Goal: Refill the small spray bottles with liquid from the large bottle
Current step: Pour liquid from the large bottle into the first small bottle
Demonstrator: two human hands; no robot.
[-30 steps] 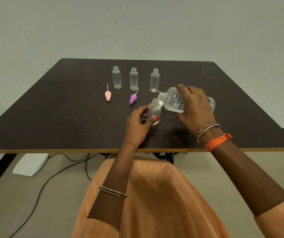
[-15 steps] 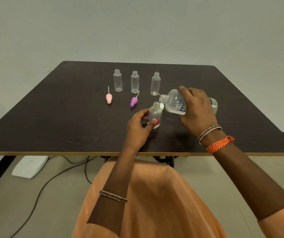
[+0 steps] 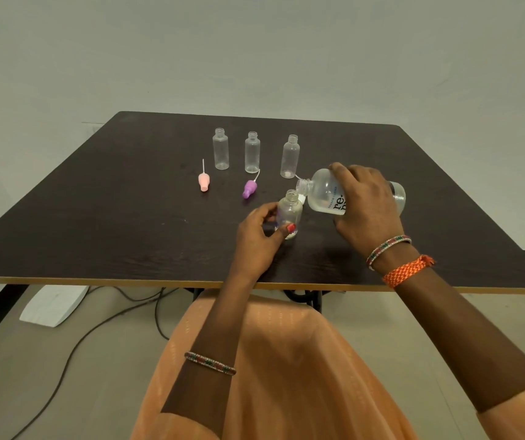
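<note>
My right hand (image 3: pixel 366 204) grips the large clear bottle (image 3: pixel 324 195), tilted almost on its side, its open neck pointing left just above and to the right of a small clear bottle (image 3: pixel 290 211). My left hand (image 3: pixel 259 236) holds that small bottle upright on the dark table (image 3: pixel 96 223), thumb in front, fingers behind. Three more small open bottles stand in a row further back: the left one (image 3: pixel 221 149), the middle one (image 3: pixel 252 152) and the right one (image 3: pixel 290 157). A pink spray cap (image 3: pixel 204 181) and a purple spray cap (image 3: pixel 249 188) lie on the table in front of them.
The table's front edge (image 3: pixel 127 280) runs close to my lap. Below it lie black cables (image 3: pixel 73 347) and a white flat object (image 3: pixel 53 306) on the floor. A plain wall rises behind the table.
The large bottle's neck has lifted slightly away from the small bottle's mouth. Both hands keep their holds.
</note>
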